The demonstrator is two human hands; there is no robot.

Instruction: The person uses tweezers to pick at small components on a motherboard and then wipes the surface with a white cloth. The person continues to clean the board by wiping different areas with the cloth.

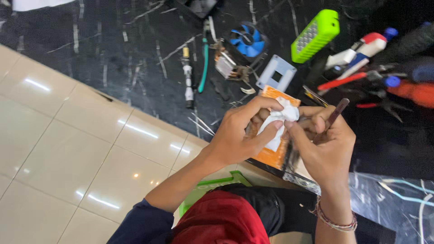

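Left hand point(237, 135): curled around an orange board point(273, 156) from the left, thumb and forefinger pinching a white wad point(280, 118) against the board's upper part.
Right hand point(323, 142): closed, fingers folded in on a thin dark tool point(337, 114) that sticks up and to the right past the knuckles; its fingertips meet the wad from the right. A beaded bracelet point(337, 221) circles the wrist.
Board: held upright-tilted between both hands above the person's lap, its top edge near the dark marbled slab point(135, 58), its lower end showing under the left palm.
Wad: crumpled, looks like tissue or cloth, which cannot be told; it sits on the board's face, touching both hands.
Behind the hands, on the slab: a blue fan point(247, 41) in a dark frame, a metal block point(226, 65) just beside it, a pale square plate point(276, 72) with a hole, a green lamp point(315, 35).
Left of those: a slim metal tool point(187, 77) and a green-handled one point(204, 61), side by side.
Far right: a clutter of red, white and blue hand tools point(370, 68), overlapping.
Floor: cream tiles point(68, 153) left of the slab.
Lap: red cloth point(221, 217) and a dark garment point(271, 205).
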